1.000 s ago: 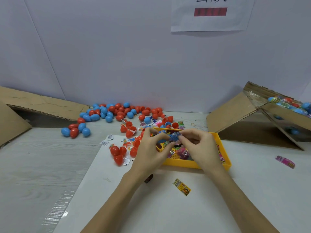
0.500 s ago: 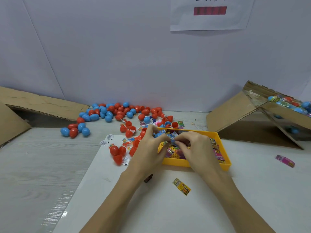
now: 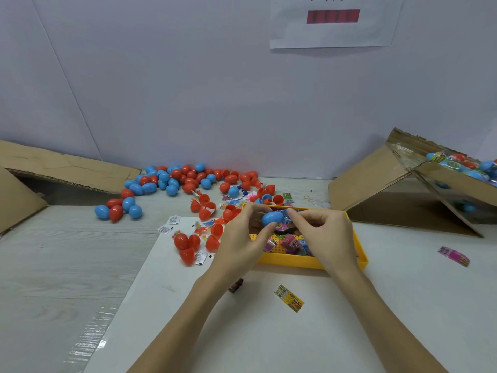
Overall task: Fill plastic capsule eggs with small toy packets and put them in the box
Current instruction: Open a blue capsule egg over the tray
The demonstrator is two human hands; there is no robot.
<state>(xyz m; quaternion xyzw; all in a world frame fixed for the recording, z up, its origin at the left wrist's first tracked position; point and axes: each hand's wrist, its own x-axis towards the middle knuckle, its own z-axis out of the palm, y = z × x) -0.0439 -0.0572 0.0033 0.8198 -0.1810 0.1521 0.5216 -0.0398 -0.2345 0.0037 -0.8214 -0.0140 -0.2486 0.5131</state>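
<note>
A single head-worn view looks forward and down from above the person's chest, facing a pale wall (image 3: 188, 90) at the counter's (image 3: 67, 265) far edge. Both forearms rise from the bottom edge, so the left hand (image 3: 242, 243) and right hand (image 3: 322, 235) sit close, just below frame centre. Wide-angle bending curves the edges (no second view shares the scene). Beyond the hands, the counter recedes to the wall.

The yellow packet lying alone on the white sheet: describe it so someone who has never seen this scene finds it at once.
Start at the yellow tray in the middle of the table. On the white sheet just in front of its near wall, between the person's forearms, lies the yellow packet. It is flat, yellow with dark print, and lies alone, unlike the pink packet far to the right.
</note>
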